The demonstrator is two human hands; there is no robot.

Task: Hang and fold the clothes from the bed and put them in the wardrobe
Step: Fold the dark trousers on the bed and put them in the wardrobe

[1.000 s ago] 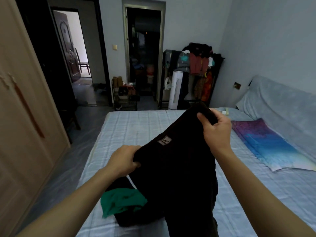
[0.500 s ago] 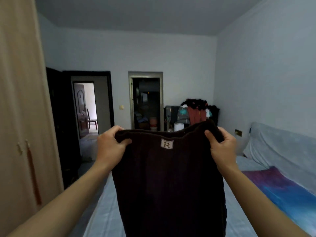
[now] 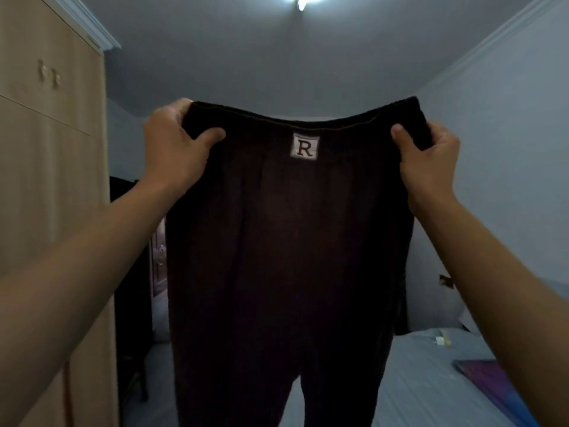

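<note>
A pair of dark trousers (image 3: 286, 257) hangs full length in front of me, held up high by its waistband. A white label with the letter R (image 3: 305, 147) sits at the middle of the waistband. My left hand (image 3: 175, 146) grips the waistband's left end, thumb on the near side. My right hand (image 3: 426, 158) grips the right end the same way. The two legs hang down past the bottom of the view. The bed (image 3: 431, 380) lies below and behind the trousers. The wooden wardrobe (image 3: 46, 180) stands shut along the left.
A purple and blue cloth (image 3: 498, 383) lies on the bed at the lower right, with a small pale object (image 3: 443, 341) further back. A dark doorway (image 3: 135, 272) opens beyond the wardrobe. A ceiling light (image 3: 301, 0) glows overhead. The trousers hide the far side of the room.
Both hands have lifted the trousers from bed level to above eye height and pulled the waistband wide. The view has tilted up toward the ceiling.
</note>
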